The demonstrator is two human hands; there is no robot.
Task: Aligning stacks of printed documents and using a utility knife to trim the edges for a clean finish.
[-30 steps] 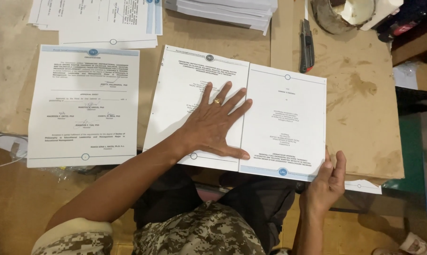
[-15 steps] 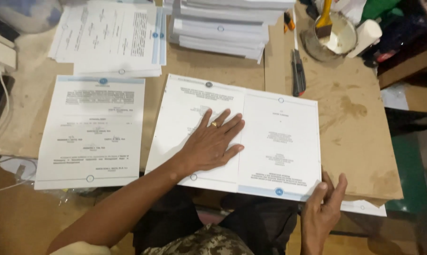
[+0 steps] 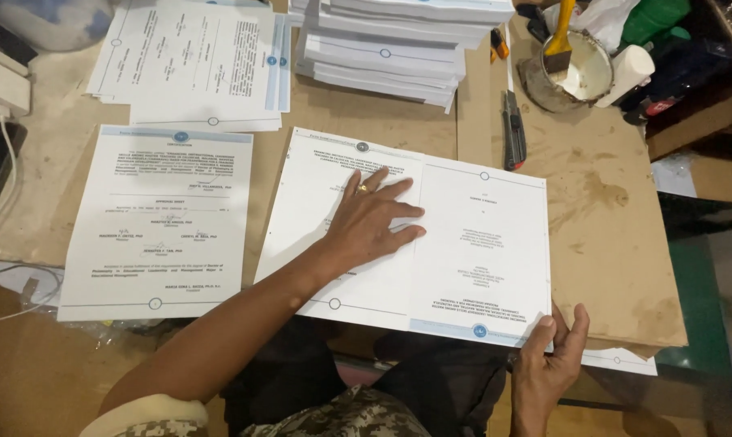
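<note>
My left hand (image 3: 370, 218) lies flat, fingers spread, on the left half of a wide printed sheet (image 3: 471, 243) that spans two pages on the brown board (image 3: 601, 235). A ring shows on one finger. My right hand (image 3: 548, 368) sits at the sheet's near right corner, thumb and fingers touching its edge. The sheet lies flat, its right page printed upside down to me.
A single printed page (image 3: 159, 222) lies to the left. More printed sheets (image 3: 196, 61) and a tall paper stack (image 3: 398, 48) sit at the back. A utility knife (image 3: 513, 129), a glue bowl with a brush (image 3: 572, 69) and a white roll (image 3: 629, 73) stand far right. A charger (image 3: 0, 89) is at far left.
My head view has tilted so the back of the board shows more. My left hand slid slightly left on the sheet; my right hand stays at the near corner.
</note>
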